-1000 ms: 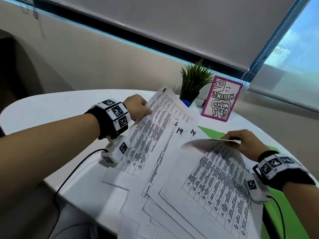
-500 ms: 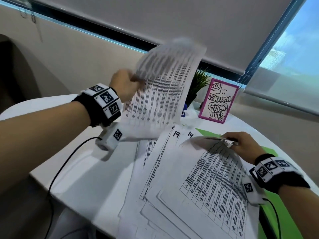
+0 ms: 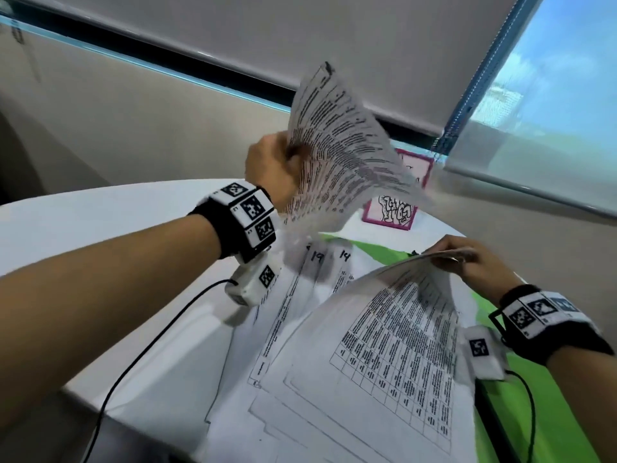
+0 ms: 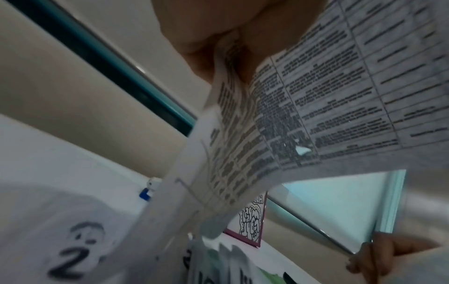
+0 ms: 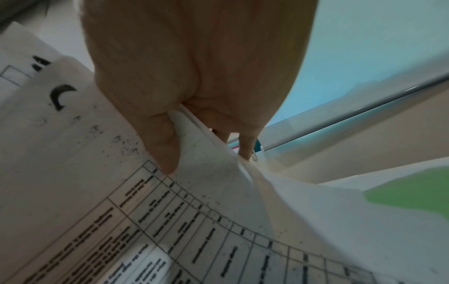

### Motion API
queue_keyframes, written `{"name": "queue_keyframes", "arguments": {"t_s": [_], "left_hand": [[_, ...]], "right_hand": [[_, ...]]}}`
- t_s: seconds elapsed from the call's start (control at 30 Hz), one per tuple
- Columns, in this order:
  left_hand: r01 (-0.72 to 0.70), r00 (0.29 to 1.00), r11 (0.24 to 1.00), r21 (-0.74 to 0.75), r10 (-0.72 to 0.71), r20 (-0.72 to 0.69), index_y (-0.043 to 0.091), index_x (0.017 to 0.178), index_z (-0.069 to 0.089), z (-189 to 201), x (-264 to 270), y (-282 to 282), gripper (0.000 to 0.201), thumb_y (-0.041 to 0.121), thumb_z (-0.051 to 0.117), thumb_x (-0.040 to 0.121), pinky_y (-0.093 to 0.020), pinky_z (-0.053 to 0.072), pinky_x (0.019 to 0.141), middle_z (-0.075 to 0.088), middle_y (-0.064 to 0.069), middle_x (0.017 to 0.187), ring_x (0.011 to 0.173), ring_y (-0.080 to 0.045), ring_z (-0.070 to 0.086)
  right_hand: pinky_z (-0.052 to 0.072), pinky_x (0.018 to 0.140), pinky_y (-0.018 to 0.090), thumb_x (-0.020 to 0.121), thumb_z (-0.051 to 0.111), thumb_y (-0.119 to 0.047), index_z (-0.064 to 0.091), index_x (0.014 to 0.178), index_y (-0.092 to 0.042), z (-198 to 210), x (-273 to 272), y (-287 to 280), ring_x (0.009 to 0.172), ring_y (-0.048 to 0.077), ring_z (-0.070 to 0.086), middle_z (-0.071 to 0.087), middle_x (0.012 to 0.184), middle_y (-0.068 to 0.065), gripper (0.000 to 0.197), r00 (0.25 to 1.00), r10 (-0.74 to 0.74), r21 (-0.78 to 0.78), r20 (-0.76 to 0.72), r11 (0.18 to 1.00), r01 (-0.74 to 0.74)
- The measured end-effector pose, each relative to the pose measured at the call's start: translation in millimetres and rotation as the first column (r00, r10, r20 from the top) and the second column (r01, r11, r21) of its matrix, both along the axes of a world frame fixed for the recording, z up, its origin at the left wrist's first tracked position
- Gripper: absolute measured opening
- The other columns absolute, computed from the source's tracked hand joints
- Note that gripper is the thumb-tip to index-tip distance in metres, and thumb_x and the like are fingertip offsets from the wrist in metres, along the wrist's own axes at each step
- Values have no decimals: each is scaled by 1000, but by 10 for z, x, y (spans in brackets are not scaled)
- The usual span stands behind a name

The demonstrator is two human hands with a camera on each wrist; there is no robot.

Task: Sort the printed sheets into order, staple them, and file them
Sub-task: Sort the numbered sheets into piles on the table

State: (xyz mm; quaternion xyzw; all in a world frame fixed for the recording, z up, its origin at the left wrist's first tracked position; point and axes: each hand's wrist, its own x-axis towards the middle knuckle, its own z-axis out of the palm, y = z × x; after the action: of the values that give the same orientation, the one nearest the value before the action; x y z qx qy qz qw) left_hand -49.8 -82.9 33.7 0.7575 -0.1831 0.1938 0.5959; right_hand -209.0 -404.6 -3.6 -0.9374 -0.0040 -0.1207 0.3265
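**A:** Above the white table (image 3: 100,228), what do we see in our left hand (image 3: 272,168)?

**B:** We see it raised, fingers curled tight on the near edge of a few printed sheets (image 3: 340,152). The wrist view shows the paper (image 4: 316,86) pinched between thumb and fingers, at least two leaves splaying apart. The sheets carry a table of dense black text and look blurred.

**A:** And our right hand (image 3: 470,259)?

**B:** It sits lower, at the far right of the table. Its thumb (image 5: 160,146) lies on top and its fingers go underneath, gripping the far corner of a small bundle of sheets (image 3: 394,345) and lifting that corner off the pile. The top page shows a printed grid.

**A:** Where is the remaining paper?

**B:** We see a loose, fanned pile of sheets (image 3: 300,329) lying flat on the table between our arms, partly under the lifted bundle. Two pages show handwritten numbers at their top edges, 19 and 14. Another page in the left wrist view shows a large handwritten 2.

**A:** Anything else around?

**B:** A green folder (image 3: 534,412) lies under the right side of the pile. A pink-framed card (image 3: 397,208) with a black doodle stands at the back of the table, partly hidden by the raised sheets. Behind it, we see a window (image 3: 551,78) with a roller blind (image 3: 334,35).
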Motion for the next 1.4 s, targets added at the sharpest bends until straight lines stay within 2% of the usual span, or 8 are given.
{"name": "queue_keyframes", "arguments": {"t_s": [0.1,0.2,0.5,0.7,0.83,0.93,1.1,1.4], "left_hand": [[-131,981,991,37,124,151,3,92,71,211,35,42,21,18,57,92,-15,47,58,72,-11,86,69,-27,61],[-135,968,990,-27,138,210,7,67,58,395,120,113,20,16,48,82,-34,42,53,66,-17,70,65,-34,60],[89,944,995,-38,-96,-315,4,98,72,163,186,-6,24,20,76,79,-37,58,80,73,-11,92,84,-26,70],[396,847,866,305,-216,-486,9,79,62,-346,-52,-187,18,22,72,85,-25,46,57,62,-5,74,62,-15,58],[600,741,709,371,-318,-591,9,82,67,-553,-169,-242,22,30,75,82,-37,58,78,71,-8,82,74,-22,67],[667,721,580,468,-345,-601,11,69,60,-604,-344,-276,19,18,69,85,-26,46,59,62,-6,70,60,-20,56],[772,627,451,448,-420,-656,-2,89,64,-720,-548,-270,10,6,61,86,-26,45,57,61,-8,74,59,-18,54],[881,441,402,247,-514,-736,4,95,61,-636,-723,-80,8,6,61,88,-25,50,54,60,-5,75,61,-17,59]], "right_hand": [[43,75,33,82,67,6,68,80,-14,-4,-47,-34,78,20,59,67,80,13,21,1000,-12,47,-6,999,13],[44,76,31,81,67,7,68,79,-11,-21,-68,1,77,18,58,66,80,16,18,1000,-18,63,-25,998,19],[44,79,33,81,68,8,69,77,-16,10,-33,19,76,14,58,67,79,13,25,1000,-12,70,-16,997,13],[43,75,25,82,68,7,70,76,-30,53,-84,2,73,7,56,65,71,-10,37,999,36,32,-1,999,-36],[46,84,34,80,74,-36,74,90,-30,72,-131,59,81,10,61,72,86,-4,12,1000,18,33,2,999,-18],[49,96,47,70,68,-67,72,102,-29,60,-87,31,96,21,67,74,102,-1,50,999,-28,-18,-20,999,28],[42,105,47,85,71,-16,69,109,-35,14,79,18,118,12,57,58,130,-18,31,1000,16,-135,-2,991,-16],[49,92,52,83,71,-8,67,103,-15,-14,198,76,95,29,66,72,100,8,21,996,7,-55,-90,998,-12]]}}
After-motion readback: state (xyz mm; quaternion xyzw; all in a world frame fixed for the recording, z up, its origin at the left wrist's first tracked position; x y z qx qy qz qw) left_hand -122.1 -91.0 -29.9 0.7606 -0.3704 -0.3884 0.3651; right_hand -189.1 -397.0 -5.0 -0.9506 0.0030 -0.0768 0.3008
